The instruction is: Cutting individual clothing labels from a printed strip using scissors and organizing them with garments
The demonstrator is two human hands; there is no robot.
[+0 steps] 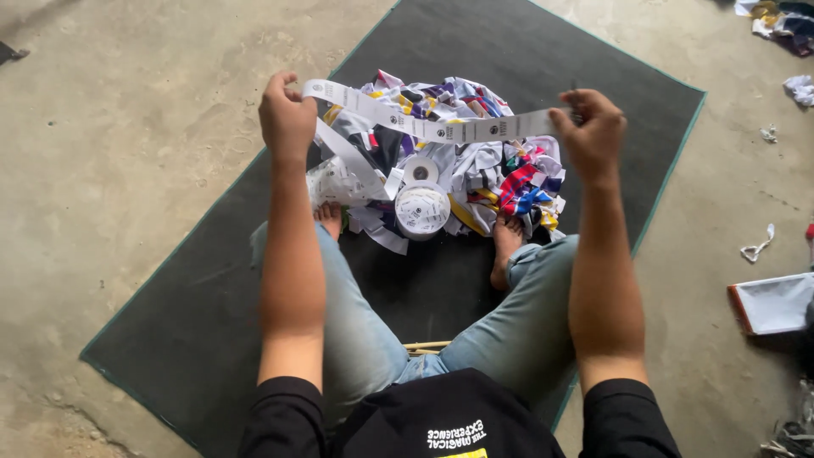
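Observation:
A long white printed label ribbon (428, 125) is stretched between my two hands above a heap of fabric scraps. My left hand (287, 119) pinches its left end, and from there the ribbon drops down to a white roll of labels (421, 209) lying between my bare feet. My right hand (591, 131) grips the ribbon's right end. A smaller roll (420, 172) lies just behind the big one. The heap of white, blue, red and yellow fabric scraps (492, 178) lies under the ribbon.
I sit on a dark grey mat with a green edge (212, 305) laid on a concrete floor. A white flat packet with a red edge (773, 304) lies at the right. Loose scraps (757, 248) and cloth (784, 21) lie at the right and far right corner.

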